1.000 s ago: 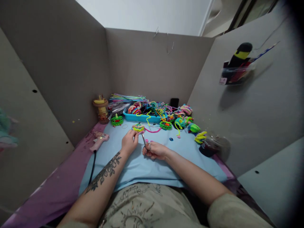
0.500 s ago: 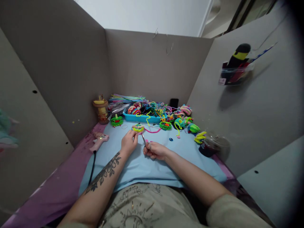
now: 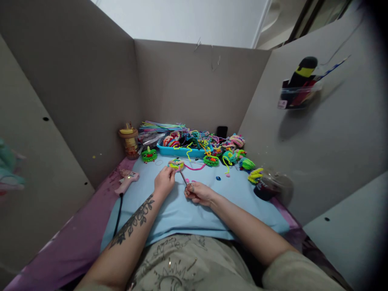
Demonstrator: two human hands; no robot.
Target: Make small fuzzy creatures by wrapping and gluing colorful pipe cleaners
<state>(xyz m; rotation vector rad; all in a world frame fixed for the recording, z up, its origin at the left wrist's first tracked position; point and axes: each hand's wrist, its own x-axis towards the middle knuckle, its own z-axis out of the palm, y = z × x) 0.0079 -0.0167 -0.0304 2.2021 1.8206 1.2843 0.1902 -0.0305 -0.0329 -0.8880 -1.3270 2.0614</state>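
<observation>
Right now the left hand (image 3: 164, 181) is pinching its fingers together on a small pink piece (image 3: 178, 170), just near of a yellow puff (image 3: 176, 163). The right hand (image 3: 200, 194) is wrapping its fingers round the scissors (image 3: 184, 178), whose blades are pointing far and left toward that piece; how far they are parting, I cannot tell. Both hands are working over a blue cloth (image 3: 194, 218). A glue gun (image 3: 127, 182) is lying left, a blue disc (image 3: 218, 178) is lying right, and a tray (image 3: 182, 151) is standing far.
</observation>
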